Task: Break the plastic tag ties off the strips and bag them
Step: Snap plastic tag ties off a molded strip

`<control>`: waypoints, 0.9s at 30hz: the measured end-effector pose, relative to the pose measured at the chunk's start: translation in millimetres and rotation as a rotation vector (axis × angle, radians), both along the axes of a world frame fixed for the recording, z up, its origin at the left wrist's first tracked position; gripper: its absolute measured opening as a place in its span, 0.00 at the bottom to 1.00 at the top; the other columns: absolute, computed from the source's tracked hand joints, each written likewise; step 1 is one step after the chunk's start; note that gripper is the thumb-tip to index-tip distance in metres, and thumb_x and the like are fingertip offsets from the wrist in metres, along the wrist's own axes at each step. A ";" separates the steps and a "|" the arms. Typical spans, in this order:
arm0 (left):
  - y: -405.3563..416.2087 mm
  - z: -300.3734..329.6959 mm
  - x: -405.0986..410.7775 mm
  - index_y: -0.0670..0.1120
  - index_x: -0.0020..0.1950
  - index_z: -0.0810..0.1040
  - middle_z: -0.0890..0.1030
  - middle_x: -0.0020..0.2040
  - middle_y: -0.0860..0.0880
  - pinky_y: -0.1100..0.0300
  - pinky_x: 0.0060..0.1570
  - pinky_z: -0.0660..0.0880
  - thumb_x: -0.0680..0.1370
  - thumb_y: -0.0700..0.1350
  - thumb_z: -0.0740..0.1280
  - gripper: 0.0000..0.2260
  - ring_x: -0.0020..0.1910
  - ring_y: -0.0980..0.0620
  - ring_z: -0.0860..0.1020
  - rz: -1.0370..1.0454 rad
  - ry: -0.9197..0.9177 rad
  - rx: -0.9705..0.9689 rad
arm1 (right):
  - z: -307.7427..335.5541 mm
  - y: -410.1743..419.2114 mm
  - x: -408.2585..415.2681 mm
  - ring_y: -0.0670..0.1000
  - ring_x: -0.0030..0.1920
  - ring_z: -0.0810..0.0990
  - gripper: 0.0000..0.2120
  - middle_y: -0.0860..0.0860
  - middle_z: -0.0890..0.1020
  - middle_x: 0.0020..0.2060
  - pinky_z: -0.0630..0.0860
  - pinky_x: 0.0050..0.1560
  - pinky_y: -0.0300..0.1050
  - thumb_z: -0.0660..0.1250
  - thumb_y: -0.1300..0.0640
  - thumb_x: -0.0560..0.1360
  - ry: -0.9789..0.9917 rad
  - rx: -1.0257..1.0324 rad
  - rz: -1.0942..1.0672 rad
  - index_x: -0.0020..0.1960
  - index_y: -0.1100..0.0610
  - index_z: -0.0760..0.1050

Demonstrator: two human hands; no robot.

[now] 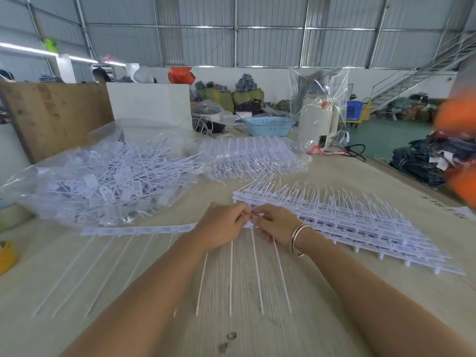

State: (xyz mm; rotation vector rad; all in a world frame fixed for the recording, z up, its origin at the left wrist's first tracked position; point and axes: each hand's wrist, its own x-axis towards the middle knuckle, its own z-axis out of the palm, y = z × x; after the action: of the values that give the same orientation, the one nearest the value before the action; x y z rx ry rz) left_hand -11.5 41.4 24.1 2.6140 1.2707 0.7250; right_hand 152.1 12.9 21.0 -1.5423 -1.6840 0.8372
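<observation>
One white strip of tag ties lies flat across the table in front of me, its long thin tails pointing toward me. My left hand and my right hand meet at the strip's right part, and both pinch it between curled fingers. Just right of my hands sits a stack of whole strips with their tails sticking up. At the left lies a clear plastic bag holding several loose ties.
A second clear bag of strips lies behind the stack. A blue basket and an upright clear bag stand at the table's far edge. A yellow tape roll sits at the left edge. Wooden board at back left.
</observation>
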 end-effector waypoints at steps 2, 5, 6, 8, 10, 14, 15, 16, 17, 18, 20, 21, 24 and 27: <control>-5.4 -3.7 4.8 0.49 0.45 0.73 0.70 0.29 0.54 0.59 0.47 0.60 0.81 0.47 0.57 0.08 0.35 0.48 0.74 0.051 0.012 0.051 | -0.6 -0.6 0.1 0.45 0.25 0.75 0.07 0.49 0.77 0.27 0.72 0.31 0.40 0.62 0.58 0.77 0.033 0.000 0.012 0.41 0.53 0.75; -8.9 -12.1 6.5 0.50 0.45 0.71 0.75 0.34 0.51 0.58 0.56 0.57 0.82 0.47 0.53 0.10 0.40 0.48 0.75 0.116 0.042 0.065 | -2.7 -0.4 0.4 0.43 0.28 0.73 0.11 0.46 0.75 0.28 0.68 0.32 0.33 0.60 0.58 0.77 -0.180 0.081 -0.008 0.37 0.52 0.73; -8.9 -14.0 6.6 0.50 0.44 0.70 0.76 0.35 0.51 0.57 0.58 0.58 0.82 0.48 0.53 0.10 0.40 0.49 0.75 0.126 0.061 0.083 | -3.2 0.1 -0.3 0.44 0.30 0.71 0.11 0.45 0.73 0.30 0.65 0.31 0.32 0.59 0.58 0.78 -0.270 0.107 -0.002 0.38 0.52 0.73; -8.7 -15.3 6.7 0.51 0.42 0.68 0.74 0.35 0.53 0.56 0.58 0.60 0.81 0.48 0.54 0.09 0.40 0.49 0.74 0.144 0.114 0.116 | -1.6 1.0 -0.5 0.44 0.31 0.67 0.13 0.46 0.70 0.30 0.61 0.29 0.33 0.59 0.57 0.78 -0.355 0.127 0.025 0.35 0.51 0.70; -9.0 -14.1 7.8 0.52 0.41 0.67 0.72 0.36 0.51 0.56 0.56 0.61 0.81 0.49 0.54 0.09 0.42 0.49 0.74 0.165 0.143 0.112 | -0.3 3.2 1.8 0.45 0.30 0.65 0.17 0.47 0.68 0.29 0.60 0.30 0.36 0.58 0.57 0.79 -0.387 0.123 0.050 0.31 0.51 0.65; -9.0 -15.0 5.4 0.50 0.41 0.67 0.72 0.34 0.52 0.55 0.55 0.63 0.81 0.49 0.53 0.10 0.38 0.48 0.71 0.126 0.072 0.074 | 0.7 -1.8 8.0 0.45 0.35 0.71 0.14 0.45 0.74 0.33 0.67 0.40 0.40 0.57 0.50 0.79 -0.235 -0.001 0.129 0.39 0.51 0.76; -9.6 -14.8 4.4 0.50 0.41 0.67 0.71 0.33 0.52 0.55 0.54 0.63 0.81 0.49 0.53 0.11 0.36 0.49 0.70 0.106 0.050 0.076 | 0.6 -4.2 8.9 0.44 0.36 0.72 0.15 0.43 0.75 0.33 0.67 0.43 0.41 0.58 0.48 0.79 -0.221 -0.015 0.155 0.37 0.48 0.78; -10.6 -14.3 3.5 0.50 0.40 0.67 0.70 0.32 0.53 0.56 0.51 0.63 0.81 0.49 0.53 0.11 0.36 0.50 0.70 0.090 0.040 0.073 | 1.2 -6.1 9.3 0.42 0.36 0.73 0.17 0.42 0.76 0.31 0.68 0.45 0.41 0.59 0.47 0.78 -0.205 -0.018 0.183 0.33 0.45 0.77; -11.6 -13.9 2.9 0.50 0.39 0.68 0.70 0.31 0.53 0.56 0.48 0.61 0.81 0.49 0.54 0.11 0.36 0.50 0.69 0.077 0.038 0.057 | 1.7 -7.5 9.6 0.40 0.35 0.74 0.19 0.41 0.77 0.29 0.68 0.46 0.40 0.60 0.47 0.78 -0.185 -0.018 0.214 0.30 0.44 0.77; -12.8 -13.8 2.0 0.50 0.37 0.67 0.69 0.30 0.53 0.57 0.46 0.60 0.81 0.48 0.54 0.13 0.36 0.50 0.70 0.068 0.036 0.027 | 2.6 -8.9 9.4 0.39 0.35 0.74 0.18 0.41 0.77 0.29 0.69 0.47 0.40 0.61 0.47 0.78 -0.172 -0.016 0.239 0.29 0.43 0.77; -14.9 -13.5 1.1 0.50 0.32 0.65 0.68 0.29 0.53 0.57 0.43 0.59 0.81 0.48 0.55 0.17 0.37 0.49 0.70 0.068 0.021 -0.057 | 3.8 -11.0 8.8 0.40 0.36 0.75 0.15 0.42 0.78 0.30 0.71 0.50 0.42 0.62 0.48 0.77 -0.168 -0.003 0.269 0.32 0.42 0.78; -15.0 -13.2 0.0 0.51 0.30 0.65 0.69 0.29 0.53 0.56 0.43 0.59 0.81 0.49 0.56 0.18 0.37 0.49 0.70 0.074 0.010 -0.103 | 3.3 -11.5 8.1 0.41 0.37 0.75 0.14 0.42 0.78 0.30 0.71 0.50 0.42 0.63 0.48 0.77 -0.165 0.006 0.278 0.33 0.41 0.78; -15.2 -12.9 -1.9 0.49 0.30 0.69 0.69 0.27 0.52 0.57 0.40 0.61 0.80 0.50 0.58 0.19 0.34 0.51 0.71 0.073 -0.060 -0.208 | -1.1 -13.4 5.0 0.40 0.34 0.74 0.12 0.42 0.77 0.29 0.69 0.44 0.40 0.65 0.52 0.76 -0.098 0.043 0.290 0.35 0.42 0.78; -14.9 -9.7 -2.6 0.50 0.29 0.69 0.69 0.27 0.52 0.60 0.34 0.63 0.81 0.49 0.59 0.19 0.29 0.55 0.68 0.048 -0.254 -0.283 | -6.2 -13.4 1.2 0.43 0.34 0.74 0.08 0.48 0.79 0.32 0.69 0.41 0.41 0.65 0.59 0.76 0.035 0.148 0.245 0.40 0.52 0.79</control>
State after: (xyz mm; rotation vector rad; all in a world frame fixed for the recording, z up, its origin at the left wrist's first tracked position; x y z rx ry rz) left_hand -14.0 26.5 14.5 2.1972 1.2606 0.7910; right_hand 153.2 -0.5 14.8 -1.2331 -1.8899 0.8360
